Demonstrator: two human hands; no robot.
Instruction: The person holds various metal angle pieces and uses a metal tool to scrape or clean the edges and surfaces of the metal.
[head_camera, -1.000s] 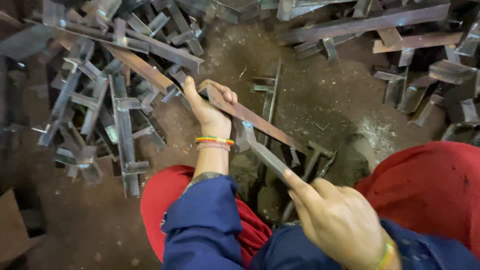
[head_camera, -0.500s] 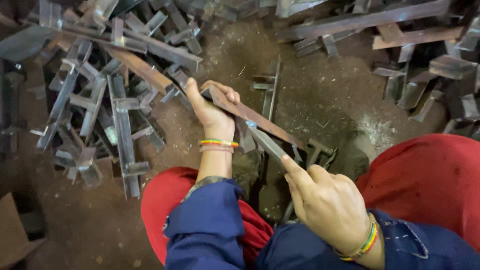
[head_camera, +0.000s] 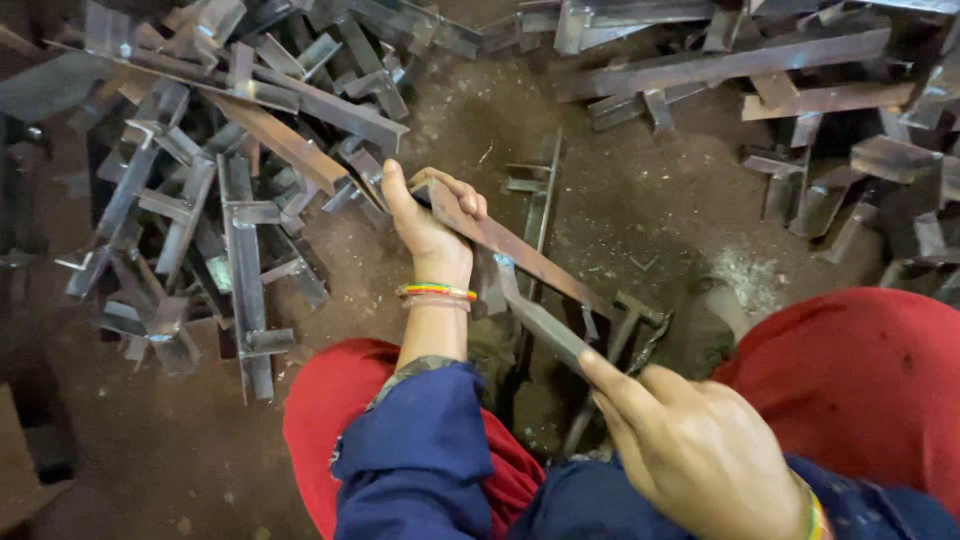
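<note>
Since a second ago, right hand (head_camera: 700, 460) has slid its file (head_camera: 535, 315) forward along the rusty bar (head_camera: 520, 250), fingers pinching it; left hand (head_camera: 430, 225) grips the bar above dirt floor (head_camera: 620, 190) (scrap pile (head_camera: 210, 190) leftward).

Dirt floor (head_camera: 640, 200) underfoot, brown, gritty and scuffed, with a pale dusty patch (head_camera: 745, 270) off to the right of the hands. Out past the left hand sprawls a heap of welded steel angle pieces (head_camera: 200, 210), grey and rust-streaked. Ahead of the hands and to the right, long flat bars (head_camera: 720, 65) lie stacked. Light is dim, and the corners fall into shadow
</note>
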